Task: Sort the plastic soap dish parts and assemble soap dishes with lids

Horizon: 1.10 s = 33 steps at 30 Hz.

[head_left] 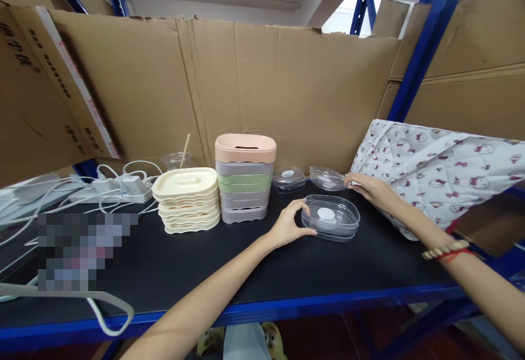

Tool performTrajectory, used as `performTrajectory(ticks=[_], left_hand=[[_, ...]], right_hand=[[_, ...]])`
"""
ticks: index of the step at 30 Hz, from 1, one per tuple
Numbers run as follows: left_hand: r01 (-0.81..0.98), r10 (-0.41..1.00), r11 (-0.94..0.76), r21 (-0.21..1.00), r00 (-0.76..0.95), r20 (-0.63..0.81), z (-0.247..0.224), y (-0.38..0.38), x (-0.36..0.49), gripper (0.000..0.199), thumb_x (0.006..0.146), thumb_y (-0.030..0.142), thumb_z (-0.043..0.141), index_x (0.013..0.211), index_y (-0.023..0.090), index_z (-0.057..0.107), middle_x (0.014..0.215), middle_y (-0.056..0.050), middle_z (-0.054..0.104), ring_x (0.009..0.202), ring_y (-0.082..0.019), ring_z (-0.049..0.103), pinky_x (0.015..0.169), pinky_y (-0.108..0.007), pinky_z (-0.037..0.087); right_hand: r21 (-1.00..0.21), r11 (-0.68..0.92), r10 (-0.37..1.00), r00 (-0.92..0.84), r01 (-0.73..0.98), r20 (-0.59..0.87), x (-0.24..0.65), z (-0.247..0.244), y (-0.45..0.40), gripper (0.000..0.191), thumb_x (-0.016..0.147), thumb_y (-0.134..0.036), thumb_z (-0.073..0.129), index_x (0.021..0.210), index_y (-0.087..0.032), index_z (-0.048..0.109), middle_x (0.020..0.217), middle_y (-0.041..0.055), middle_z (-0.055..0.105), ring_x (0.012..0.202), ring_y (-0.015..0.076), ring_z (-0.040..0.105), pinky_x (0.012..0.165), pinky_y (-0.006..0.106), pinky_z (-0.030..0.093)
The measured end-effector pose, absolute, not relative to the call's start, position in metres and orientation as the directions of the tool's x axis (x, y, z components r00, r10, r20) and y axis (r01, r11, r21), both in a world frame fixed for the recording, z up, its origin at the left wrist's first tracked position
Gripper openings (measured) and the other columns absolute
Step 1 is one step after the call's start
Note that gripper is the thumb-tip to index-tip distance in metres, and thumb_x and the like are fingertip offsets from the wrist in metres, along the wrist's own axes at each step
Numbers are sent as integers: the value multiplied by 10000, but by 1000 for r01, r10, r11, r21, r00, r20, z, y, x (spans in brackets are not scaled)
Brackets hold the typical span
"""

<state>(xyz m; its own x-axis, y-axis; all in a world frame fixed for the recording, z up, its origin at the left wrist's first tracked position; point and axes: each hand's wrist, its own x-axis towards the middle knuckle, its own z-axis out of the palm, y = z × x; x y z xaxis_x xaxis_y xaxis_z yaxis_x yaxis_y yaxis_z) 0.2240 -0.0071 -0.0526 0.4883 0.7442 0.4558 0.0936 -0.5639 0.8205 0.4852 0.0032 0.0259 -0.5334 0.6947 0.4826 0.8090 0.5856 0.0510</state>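
My left hand (287, 224) is closed around the left end of clear oval plastic lids (338, 216) stacked on the black surface, fingers at the upper rim and thumb lower down. A round white sticker (326, 214) shows in their middle. Behind them, my right hand (369, 189) pinches the right end of another clear plastic lid (326, 177), which is tilted. More clear lids (288, 179) with a round label lie to its left, near the cardboard.
Left of my hands stand stacked pink, grey and green oval boxes (245, 185) and a pile of cream lids (186, 198). Further left are a clear cup (176, 160), white cables and a power strip (123, 187). A patterned white cloth (443, 163) hangs at right; cardboard (287, 86) walls the back.
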Motion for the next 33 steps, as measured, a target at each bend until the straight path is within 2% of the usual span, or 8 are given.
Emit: performTrajectory(ticks=[4,7,9,14,17,23,27,33], left_hand=[[78,773,-491,868,498,393,-50,-4,217,688,519,206,789,1101,152,425,1320,-182,420,1286,-269,368,1067,-448,273],[87,825,-427,900,444,349,-49,-3,215,1246,457,298,817,1389,148,5,1445,-280,119,1336,-311,264,1067,-496,253],[97,825,-457,884,419,380,-48,-4,217,1347,433,360,823,1401,167,-93,1462,-277,-24,1355,-336,199,1069,-521,234],[138,755,-586,798,450,477,-45,-3,225,1180,461,392,819,1413,223,142,1484,-178,83,1379,-337,102,1085,-536,197],[189,721,-629,754,504,475,-45,-4,226,877,503,350,813,1265,205,404,1439,-149,226,1387,-294,106,1115,-481,169],[262,757,-606,751,482,442,-46,-17,230,541,552,245,797,1002,203,500,1326,-105,357,1333,-260,276,1085,-451,258],[313,819,-551,773,382,429,-46,-31,233,542,577,236,776,1030,212,479,1289,-94,363,1260,-256,365,1052,-468,298],[322,832,-504,801,428,352,-50,-38,234,731,604,275,745,1245,256,394,1374,-96,256,1296,-282,299,1077,-481,263]], right_hand=[[-8,646,622,-520,763,585,485,21,-23,262,896,-318,302,869,-206,537,1118,97,605,1033,204,582,853,352,480],[-99,625,715,-516,775,472,481,19,-33,253,867,-314,302,806,-210,524,1194,96,569,1039,205,579,852,351,479],[-145,613,749,-511,777,422,479,16,-33,246,842,-298,303,761,-205,516,1245,99,536,1038,212,579,843,363,479],[-213,654,724,-518,726,456,475,9,-20,247,770,-238,329,599,-183,498,1227,116,546,1086,248,551,868,416,455],[-334,653,753,-535,680,382,475,14,-11,242,719,-228,371,570,-179,556,1233,91,547,1146,251,513,943,426,411],[-609,534,845,-384,586,372,469,44,32,231,717,-309,456,845,-177,595,1197,95,560,1093,228,547,974,421,404],[-426,546,835,-428,722,346,424,52,76,606,658,-374,612,1198,-134,480,1262,152,485,1183,254,462,1028,431,353],[82,497,867,-489,864,-99,342,50,102,964,466,-223,791,1344,-168,397,1370,186,354,1254,353,358,1015,514,319]])
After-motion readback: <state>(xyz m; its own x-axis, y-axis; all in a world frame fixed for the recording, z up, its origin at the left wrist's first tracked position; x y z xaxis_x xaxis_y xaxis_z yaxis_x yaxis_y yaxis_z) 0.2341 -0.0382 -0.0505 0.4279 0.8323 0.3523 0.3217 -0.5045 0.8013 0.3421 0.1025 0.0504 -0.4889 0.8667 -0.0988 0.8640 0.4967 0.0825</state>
